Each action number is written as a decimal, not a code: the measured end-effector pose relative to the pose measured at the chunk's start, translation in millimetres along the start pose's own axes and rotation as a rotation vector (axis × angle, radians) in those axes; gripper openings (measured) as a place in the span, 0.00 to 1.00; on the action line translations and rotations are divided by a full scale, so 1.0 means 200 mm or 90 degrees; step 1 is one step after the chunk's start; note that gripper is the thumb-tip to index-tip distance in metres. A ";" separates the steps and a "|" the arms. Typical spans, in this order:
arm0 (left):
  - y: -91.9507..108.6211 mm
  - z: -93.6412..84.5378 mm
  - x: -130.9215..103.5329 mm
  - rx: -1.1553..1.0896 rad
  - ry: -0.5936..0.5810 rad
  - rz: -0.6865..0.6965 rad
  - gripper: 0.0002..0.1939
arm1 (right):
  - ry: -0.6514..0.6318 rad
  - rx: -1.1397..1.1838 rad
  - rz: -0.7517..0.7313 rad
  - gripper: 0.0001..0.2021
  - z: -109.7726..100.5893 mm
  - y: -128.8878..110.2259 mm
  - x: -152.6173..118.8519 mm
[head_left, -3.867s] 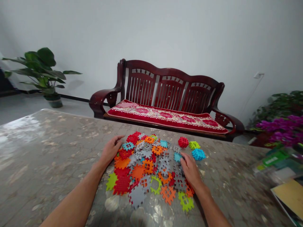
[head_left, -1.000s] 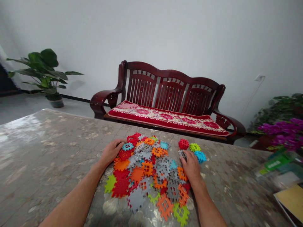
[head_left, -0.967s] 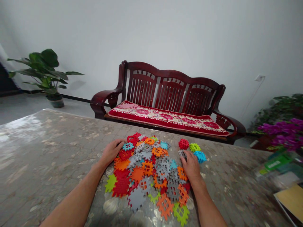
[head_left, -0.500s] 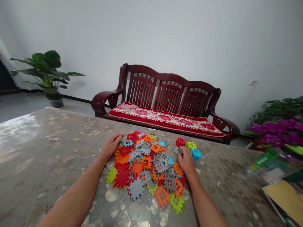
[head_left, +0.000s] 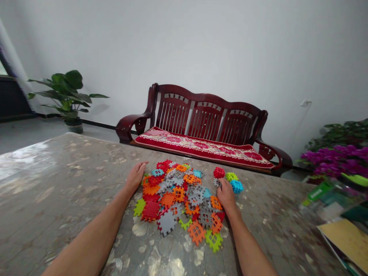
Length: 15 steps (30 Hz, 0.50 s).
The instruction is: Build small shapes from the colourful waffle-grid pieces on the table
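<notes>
Flat notched plastic pieces in orange, red, grey, green and blue lie in a loose pile (head_left: 178, 195) on the patterned tabletop (head_left: 86, 184). My left hand (head_left: 136, 176) rests at the pile's upper left edge, fingers extended and holding nothing. At the upper right, my right hand (head_left: 226, 193) has its fingers on a grey piece (head_left: 216, 182), which is partly hidden by them. Just beyond that hand sit a red cube-like block (head_left: 219, 172), a green one (head_left: 231, 176) and a blue one (head_left: 237, 186).
Behind the table stands a dark red wooden bench (head_left: 207, 119) with a red patterned cover (head_left: 201, 145). A potted plant (head_left: 71, 92) is at the left. Purple flowers (head_left: 336, 161), a green box (head_left: 318, 191) and a yellowish book or folder (head_left: 345, 237) are at the right.
The camera view has shifted slightly. My left hand has moved a little away from the pile's edge. My right hand stays at the grey piece.
</notes>
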<state>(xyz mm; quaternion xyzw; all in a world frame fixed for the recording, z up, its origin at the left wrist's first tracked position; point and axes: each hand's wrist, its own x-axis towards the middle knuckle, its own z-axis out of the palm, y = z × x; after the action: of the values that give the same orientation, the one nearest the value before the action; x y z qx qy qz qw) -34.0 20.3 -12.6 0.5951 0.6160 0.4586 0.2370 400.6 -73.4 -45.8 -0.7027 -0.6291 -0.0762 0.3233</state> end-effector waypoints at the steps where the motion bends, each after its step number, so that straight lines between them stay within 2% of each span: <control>1: -0.01 0.00 -0.01 0.006 0.008 -0.002 0.26 | 0.000 0.000 0.000 0.22 0.00 0.00 0.00; 5: -0.02 0.02 -0.07 0.035 -0.014 0.032 0.30 | 0.002 0.000 -0.002 0.23 0.02 0.02 0.01; 10: 0.03 0.06 -0.10 0.089 -0.107 0.094 0.30 | 0.026 0.000 -0.012 0.24 0.03 0.02 0.00; 15: 0.08 0.05 -0.09 0.143 -0.198 0.154 0.30 | 0.073 -0.004 -0.066 0.20 -0.01 -0.01 -0.03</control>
<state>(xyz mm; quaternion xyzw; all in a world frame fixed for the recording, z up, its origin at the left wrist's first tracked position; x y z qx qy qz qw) -14.2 3.5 -9.2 0.7510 0.5432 0.3146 0.2047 399.4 -79.2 -45.9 -0.6647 -0.6446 -0.1350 0.3527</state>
